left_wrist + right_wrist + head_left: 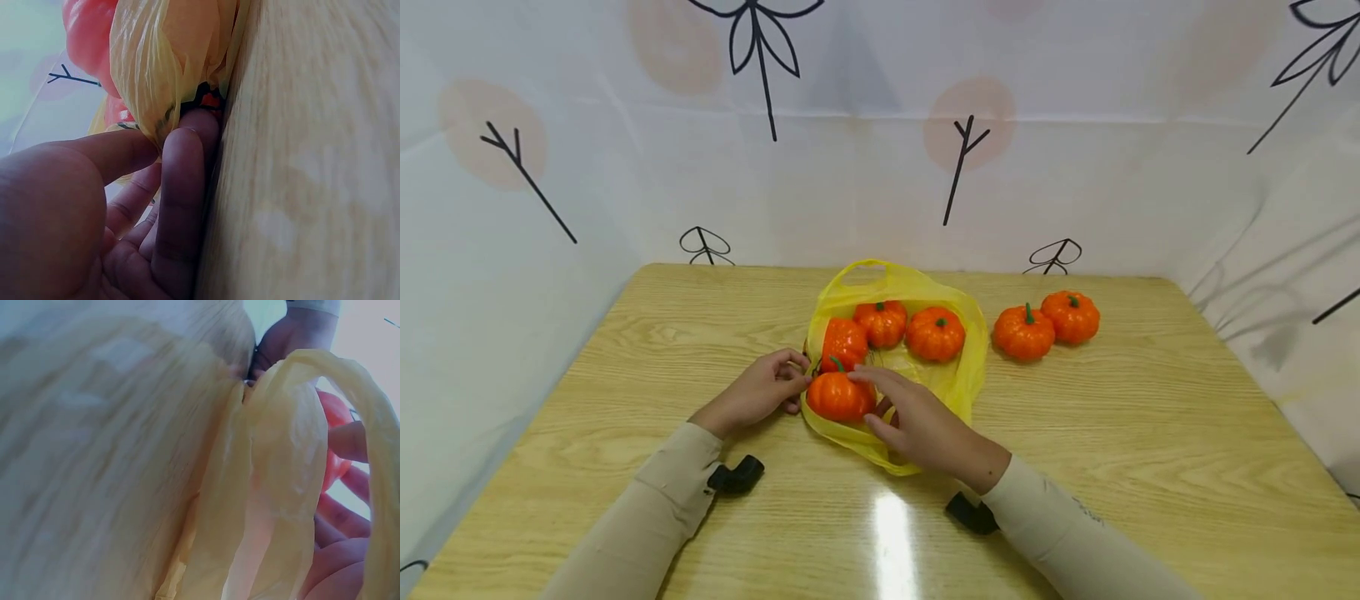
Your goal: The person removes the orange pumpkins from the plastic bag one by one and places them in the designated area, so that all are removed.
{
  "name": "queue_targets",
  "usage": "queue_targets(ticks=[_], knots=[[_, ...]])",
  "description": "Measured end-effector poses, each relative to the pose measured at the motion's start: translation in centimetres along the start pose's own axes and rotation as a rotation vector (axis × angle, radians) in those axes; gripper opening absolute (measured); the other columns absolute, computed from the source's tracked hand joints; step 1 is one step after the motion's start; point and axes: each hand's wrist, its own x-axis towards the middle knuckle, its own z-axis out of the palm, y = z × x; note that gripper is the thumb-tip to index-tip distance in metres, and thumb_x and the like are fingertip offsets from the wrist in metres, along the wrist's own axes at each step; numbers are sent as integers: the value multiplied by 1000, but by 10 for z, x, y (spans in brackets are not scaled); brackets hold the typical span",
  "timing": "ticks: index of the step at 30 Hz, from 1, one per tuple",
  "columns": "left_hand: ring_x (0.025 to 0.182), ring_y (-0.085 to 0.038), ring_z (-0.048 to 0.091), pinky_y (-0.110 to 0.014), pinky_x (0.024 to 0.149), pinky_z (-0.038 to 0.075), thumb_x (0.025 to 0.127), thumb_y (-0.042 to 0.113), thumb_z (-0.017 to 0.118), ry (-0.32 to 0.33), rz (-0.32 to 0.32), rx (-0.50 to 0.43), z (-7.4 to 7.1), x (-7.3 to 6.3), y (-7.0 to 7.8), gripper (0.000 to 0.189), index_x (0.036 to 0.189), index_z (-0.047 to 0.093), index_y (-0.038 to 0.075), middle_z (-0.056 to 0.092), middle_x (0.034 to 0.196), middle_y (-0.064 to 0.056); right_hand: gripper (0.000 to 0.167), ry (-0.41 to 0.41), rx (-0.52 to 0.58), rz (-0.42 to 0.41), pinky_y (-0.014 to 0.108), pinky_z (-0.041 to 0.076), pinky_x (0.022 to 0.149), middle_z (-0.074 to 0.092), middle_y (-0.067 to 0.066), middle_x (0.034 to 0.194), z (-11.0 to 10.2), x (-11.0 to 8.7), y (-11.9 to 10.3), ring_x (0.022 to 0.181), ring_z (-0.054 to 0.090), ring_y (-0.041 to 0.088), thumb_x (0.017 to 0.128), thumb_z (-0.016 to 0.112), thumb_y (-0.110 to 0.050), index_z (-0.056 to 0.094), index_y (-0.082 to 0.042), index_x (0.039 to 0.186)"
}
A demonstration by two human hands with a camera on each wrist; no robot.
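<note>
A yellow plastic bag point(973, 367) lies spread on the table with its mouth facing up, and several small orange toy pumpkins with green stems are inside. The front pumpkin point(835, 398) sits at the bag's near left. My left hand point(758, 392) pinches the bag's left side between thumb and fingers, low by the tabletop, as the left wrist view shows. My right hand point(921, 421) reaches into the bag, its loosely bent fingers touching the front pumpkin's right side and top. A bag handle loops across that hand in the right wrist view.
Two more pumpkins, one nearer point(1024, 335) and one behind it point(1071, 317), rest on the wooden table point(1112, 433) right of the bag. A patterned white cloth point(865, 183) stands behind the table. Black wrist-camera mounts point(737, 475) are below both wrists.
</note>
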Motion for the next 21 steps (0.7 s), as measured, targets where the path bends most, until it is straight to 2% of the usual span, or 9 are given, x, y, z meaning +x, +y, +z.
queue_targets(ticks=[12,21], knots=[[74,-18,62,-29,70,58,102,17,59,1,3,6,0,1,0,27,123,52,2,65,97,-12,48,-36,92,45,18,56,75,46,11,152,0,1,0,87,70,12,97,65,-9,45,-16,141],[76,-17,62,-30,72,59,102,16,59,6,-6,2,0,-1,3,26,124,52,3,66,99,-11,47,-20,62,39,23,57,81,46,10,152,1,0,0,98,69,18,97,66,-10,46,-14,139]])
